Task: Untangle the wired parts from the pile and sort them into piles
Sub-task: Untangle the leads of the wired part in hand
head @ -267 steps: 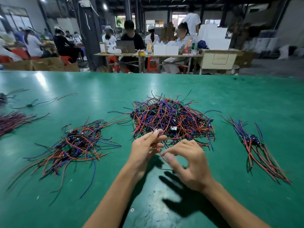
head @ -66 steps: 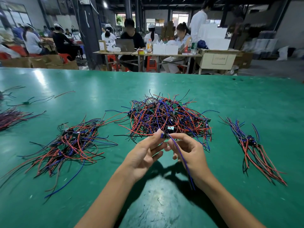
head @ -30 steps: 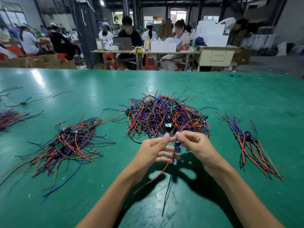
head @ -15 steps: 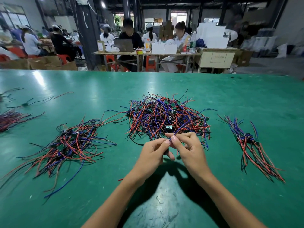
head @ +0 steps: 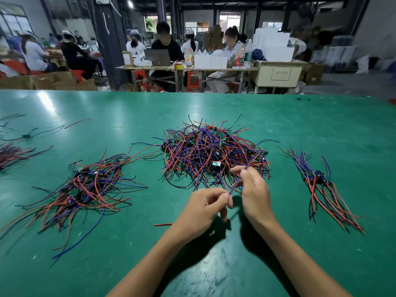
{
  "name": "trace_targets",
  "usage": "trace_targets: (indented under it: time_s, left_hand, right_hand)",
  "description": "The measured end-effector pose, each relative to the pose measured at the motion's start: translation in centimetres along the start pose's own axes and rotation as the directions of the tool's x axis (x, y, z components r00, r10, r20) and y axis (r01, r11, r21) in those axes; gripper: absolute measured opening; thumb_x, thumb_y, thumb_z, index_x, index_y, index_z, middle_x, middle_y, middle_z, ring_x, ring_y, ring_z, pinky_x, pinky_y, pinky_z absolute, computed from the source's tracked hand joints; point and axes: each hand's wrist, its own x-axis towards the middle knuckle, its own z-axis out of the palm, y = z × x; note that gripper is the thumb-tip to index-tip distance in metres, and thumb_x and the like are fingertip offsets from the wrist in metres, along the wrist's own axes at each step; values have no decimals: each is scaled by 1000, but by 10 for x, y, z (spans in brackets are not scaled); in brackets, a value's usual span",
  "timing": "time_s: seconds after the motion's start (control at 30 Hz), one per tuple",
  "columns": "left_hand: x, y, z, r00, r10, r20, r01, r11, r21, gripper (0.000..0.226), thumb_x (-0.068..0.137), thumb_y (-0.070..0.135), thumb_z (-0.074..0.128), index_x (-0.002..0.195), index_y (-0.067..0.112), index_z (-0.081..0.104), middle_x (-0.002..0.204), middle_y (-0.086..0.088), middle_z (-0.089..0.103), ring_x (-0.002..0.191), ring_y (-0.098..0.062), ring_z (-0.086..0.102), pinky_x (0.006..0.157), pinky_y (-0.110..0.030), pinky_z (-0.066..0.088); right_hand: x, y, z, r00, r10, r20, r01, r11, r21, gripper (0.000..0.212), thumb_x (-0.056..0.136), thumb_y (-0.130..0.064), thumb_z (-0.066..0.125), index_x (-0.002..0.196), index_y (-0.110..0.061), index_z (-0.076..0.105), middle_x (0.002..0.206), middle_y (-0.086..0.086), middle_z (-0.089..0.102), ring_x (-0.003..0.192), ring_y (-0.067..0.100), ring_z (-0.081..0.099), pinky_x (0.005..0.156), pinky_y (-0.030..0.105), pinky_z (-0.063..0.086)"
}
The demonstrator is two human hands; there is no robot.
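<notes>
A tangled pile (head: 212, 153) of small circuit boards with red, blue and black wires lies mid-table. Just in front of it, my left hand (head: 203, 209) pinches the near end of a thin bundle of wires (head: 236, 182) between thumb and forefinger. My right hand (head: 254, 189) pinches the same bundle higher up, where it runs up-right toward the pile. A loosely spread sorted pile (head: 85, 187) lies to the left. A neater sorted bundle (head: 319, 183) lies to the right.
A short red wire piece (head: 162, 224) lies beside my left wrist. More wires (head: 10, 151) sit at the far left edge of the green table (head: 214, 264). People work at tables beyond the far edge.
My hands have drawn apart from a close pinch. The left moved down toward me, the right stayed near the pile, and the wire bundle is now stretched between them.
</notes>
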Motion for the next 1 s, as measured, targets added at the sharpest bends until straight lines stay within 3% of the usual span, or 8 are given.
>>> trace_targets:
  time_s: [0.2,0.37,0.43,0.5,0.63,0.73,0.83,1.0]
  left_hand:
    - [-3,4,7,998,-11,70,9,1000,16,32,105,20,50,76,21,66,55,3,61,40,-5,31,44,-20,26]
    - [-6,2,1,1000,-30,-5,30,998,57,31,105,22,50,79,20,67,59,1,64,41,-3,35,45,-17,29]
    - [-4,1,-2,997,-32,-73,37,997,67,30,105,22,50,84,16,71,60,1,65,40,-1,37,46,-15,30]
    - [-1,1,-5,990,-30,-135,42,996,82,29,105,21,50,87,16,72,59,1,65,42,1,42,50,-13,32]
    - [1,-1,-11,980,-50,-194,69,993,92,28,105,22,50,86,20,72,62,-1,69,45,-2,39,49,-17,31]
    - [2,-2,-14,973,-61,-222,94,985,143,22,103,27,54,90,25,72,71,3,75,56,-3,56,55,-16,39]
    - [3,-3,-21,971,-51,-235,96,978,186,16,100,26,60,100,23,75,73,3,74,57,3,60,57,-11,41]
    - [1,-10,-25,963,13,-270,105,902,420,16,98,34,63,97,26,76,86,14,73,82,-4,65,76,-28,50]
  right_hand:
    - [12,7,-15,971,149,-187,-149,989,13,32,102,-22,38,87,-24,67,87,5,65,71,11,53,74,37,47]
    - [12,-5,-19,894,447,28,-390,745,542,28,101,-21,43,88,-22,67,81,-4,75,61,12,55,60,29,43]
    - [15,-8,-24,904,393,170,-419,728,542,30,103,-29,42,97,-21,71,83,-3,76,59,9,59,60,26,44]
    - [15,-10,-24,913,299,279,-395,817,419,33,104,-38,45,105,-21,73,92,0,78,64,8,64,60,22,47]
    - [2,-8,-14,907,103,409,-179,972,151,19,99,-29,60,107,-21,76,96,0,78,80,9,70,68,21,52]
    - [1,-6,-14,940,91,328,-153,974,169,18,102,-22,57,104,-19,75,94,2,79,86,14,75,76,27,56]
    - [9,-7,-22,962,158,223,-215,941,261,18,103,-19,55,105,-14,73,91,4,79,78,15,75,70,20,57]
    - [17,-4,-27,968,217,125,-248,899,361,16,102,-18,56,103,-11,71,89,6,79,74,13,74,67,17,57]
